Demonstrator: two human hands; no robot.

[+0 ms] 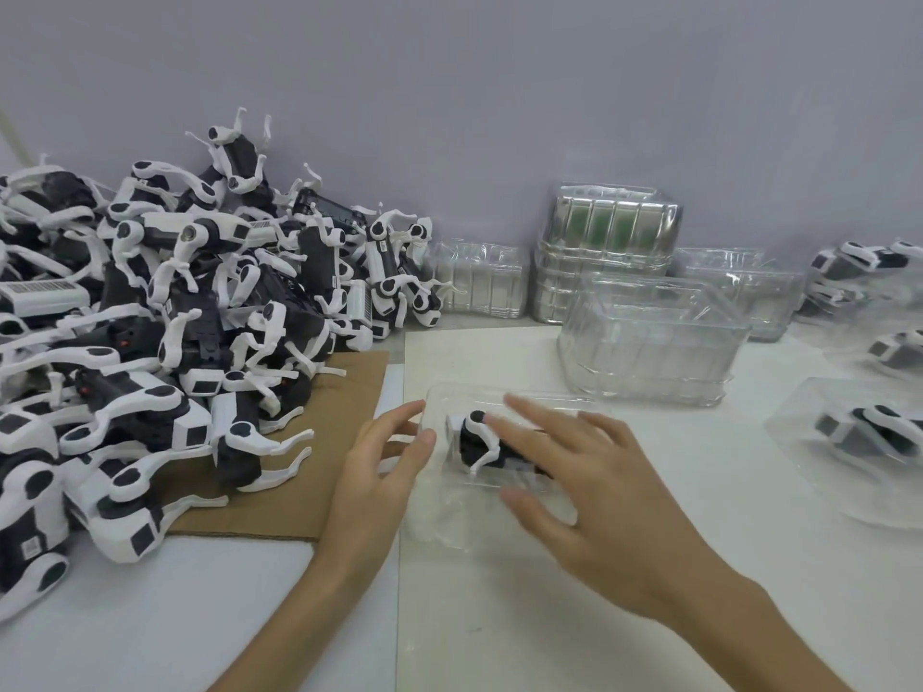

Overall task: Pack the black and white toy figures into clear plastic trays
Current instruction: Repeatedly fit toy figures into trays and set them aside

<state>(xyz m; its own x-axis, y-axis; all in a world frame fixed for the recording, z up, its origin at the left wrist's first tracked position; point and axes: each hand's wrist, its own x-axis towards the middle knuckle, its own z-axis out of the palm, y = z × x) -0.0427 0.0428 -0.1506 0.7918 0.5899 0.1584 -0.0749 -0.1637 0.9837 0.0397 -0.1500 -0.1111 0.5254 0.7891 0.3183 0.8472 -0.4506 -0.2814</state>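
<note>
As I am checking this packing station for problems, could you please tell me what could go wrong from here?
1. The black and white toy figure lies in the shallow clear plastic tray with a thin white leg sticking out; the open right hand over it might bend that leg.
2. The light tray could slide, as the open left hand is only at its edge.
3. The heaped loose figures nearby could tumble into the work area.

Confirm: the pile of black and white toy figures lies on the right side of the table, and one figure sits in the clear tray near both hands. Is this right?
Not quite: the head view shows the pile on the left side of the table, not the right. Otherwise yes: one figure sits in the clear tray near the left hand and right hand.
</note>
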